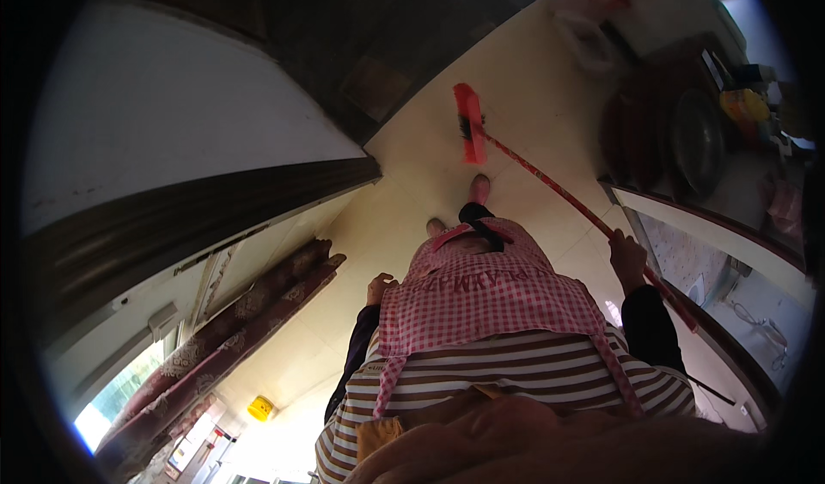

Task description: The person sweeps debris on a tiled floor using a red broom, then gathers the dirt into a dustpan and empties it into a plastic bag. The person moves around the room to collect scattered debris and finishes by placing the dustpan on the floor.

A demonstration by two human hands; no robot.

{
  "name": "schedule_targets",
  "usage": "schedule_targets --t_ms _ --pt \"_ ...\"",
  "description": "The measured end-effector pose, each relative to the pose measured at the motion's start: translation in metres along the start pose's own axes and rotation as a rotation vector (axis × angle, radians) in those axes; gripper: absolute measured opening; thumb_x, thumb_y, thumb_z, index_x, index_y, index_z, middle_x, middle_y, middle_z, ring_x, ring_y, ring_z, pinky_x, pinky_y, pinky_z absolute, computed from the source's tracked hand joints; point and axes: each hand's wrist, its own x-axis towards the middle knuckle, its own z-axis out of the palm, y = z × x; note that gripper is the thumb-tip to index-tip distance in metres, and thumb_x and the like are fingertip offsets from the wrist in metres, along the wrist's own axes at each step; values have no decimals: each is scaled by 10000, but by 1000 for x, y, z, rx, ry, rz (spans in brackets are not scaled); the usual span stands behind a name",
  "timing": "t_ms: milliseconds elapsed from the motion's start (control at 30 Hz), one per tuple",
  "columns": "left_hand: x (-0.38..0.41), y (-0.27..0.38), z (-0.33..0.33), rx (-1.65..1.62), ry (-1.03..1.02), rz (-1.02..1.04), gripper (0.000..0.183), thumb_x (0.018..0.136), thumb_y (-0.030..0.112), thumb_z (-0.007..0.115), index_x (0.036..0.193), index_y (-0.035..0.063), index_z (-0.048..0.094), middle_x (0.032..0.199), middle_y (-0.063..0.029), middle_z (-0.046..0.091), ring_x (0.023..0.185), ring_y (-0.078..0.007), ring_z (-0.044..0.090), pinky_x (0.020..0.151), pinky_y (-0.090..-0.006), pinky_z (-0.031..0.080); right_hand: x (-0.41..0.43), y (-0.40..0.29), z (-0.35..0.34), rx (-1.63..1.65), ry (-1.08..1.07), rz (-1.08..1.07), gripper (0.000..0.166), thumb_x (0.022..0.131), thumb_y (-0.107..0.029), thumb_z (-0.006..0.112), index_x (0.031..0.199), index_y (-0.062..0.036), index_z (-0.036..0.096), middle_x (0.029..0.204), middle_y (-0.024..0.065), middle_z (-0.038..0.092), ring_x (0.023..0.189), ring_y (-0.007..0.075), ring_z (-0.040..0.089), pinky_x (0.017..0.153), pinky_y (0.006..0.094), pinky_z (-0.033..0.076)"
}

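Note:
My right hand (626, 258) is closed around the patterned red handle of a broom (548, 184), off to my right. The handle slants away from me across the floor, and its rear end sticks out behind my hand. Red and black bristles on the broom head (475, 126) rest on the pale tiles, just beyond my forward foot. Beside the pink checked apron (496, 297), my left hand (381, 287) hangs low with its fingers curled. I see nothing held in it, though its palm is hidden.
Pale floor tiles (412, 187) lie around my feet. Ahead is a dark piece of furniture (387, 39); a wall corner (370, 171) juts in at left. Patterned curtains (258, 329) hang behind it. A cluttered dark surface (664, 142) stands right. A yellow bucket (260, 408) is behind left.

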Motion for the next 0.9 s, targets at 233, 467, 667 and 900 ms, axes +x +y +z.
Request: schedule_targets --t_ms 233,467,667,900 --pt "95 103 -41 23 -50 -97 328 787 300 723 1021 71 699 908 -183 713 906 -310 692 799 -397 545 -93 52 103 882 -670 433 279 867 -232 594 726 8 600 643 155 656 473 280 639 448 398 515" --pt "170 203 -72 68 -133 15 338 802 311 709 1048 81 683 846 -174 705 840 -305 697 772 -397 541 -152 49 106 766 -502 686 241 826 -174 596 851 65 597 622 191 637 485 311 644 463 417 526" --pt "217 232 -94 226 -236 6 348 811 319 709 1061 78 672 864 -170 709 858 -307 701 767 -400 540 -113 52 167 1484 -506 991 232 811 -72 590 596 7 554 512 121 549 382 246 539 365 402 430" --pt "289 203 -136 378 -289 87 361 803 330 736 1049 71 680 895 -166 714 867 -328 694 781 -412 541 -36 32 171 1609 -538 1104 227 852 -110 548 634 -74 497 488 58 490 338 171 445 327 332 344"
